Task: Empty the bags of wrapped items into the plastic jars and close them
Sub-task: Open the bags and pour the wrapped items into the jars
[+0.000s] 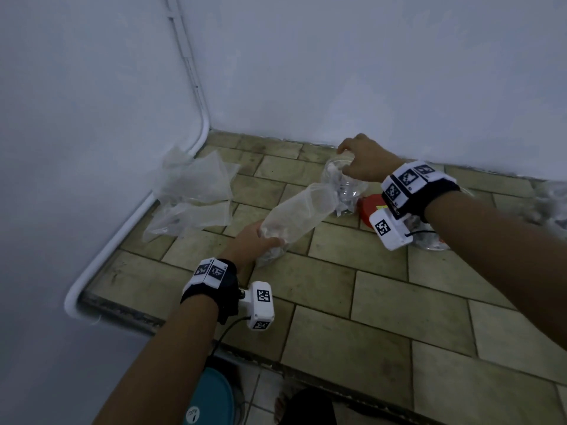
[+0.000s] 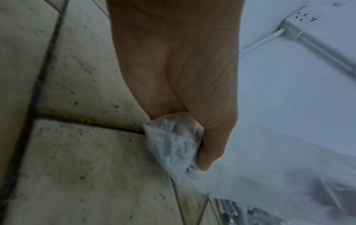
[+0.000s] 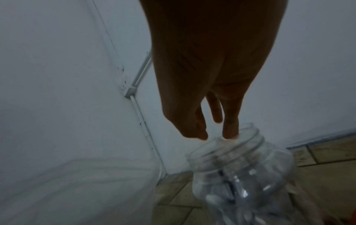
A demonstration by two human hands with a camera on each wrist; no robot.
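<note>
A clear plastic jar [image 1: 345, 182] stands tilted near the back wall, with wrapped items in its lower part. A translucent bag [image 1: 294, 213] stretches from its mouth down to my left hand [image 1: 264, 237], which grips the bag's bunched bottom end. In the left wrist view the crumpled bag end [image 2: 173, 146] sticks out of my left hand [image 2: 202, 121]. My right hand [image 1: 357, 162] is at the jar's mouth. The right wrist view shows my right hand [image 3: 214, 135] pinching the rim of the jar [image 3: 240, 172] between thumb and a fingertip. A red lid [image 1: 369, 210] lies beside the jar.
Several empty bags [image 1: 196, 191] lie in the left corner of the tiled ledge [image 1: 383, 302]. Another jar [image 1: 429, 240] sits partly hidden under my right wrist, and more clear plastic [image 1: 552, 207] shows at the right edge. White walls close the back and left. A teal bucket [image 1: 211, 397] stands below the ledge.
</note>
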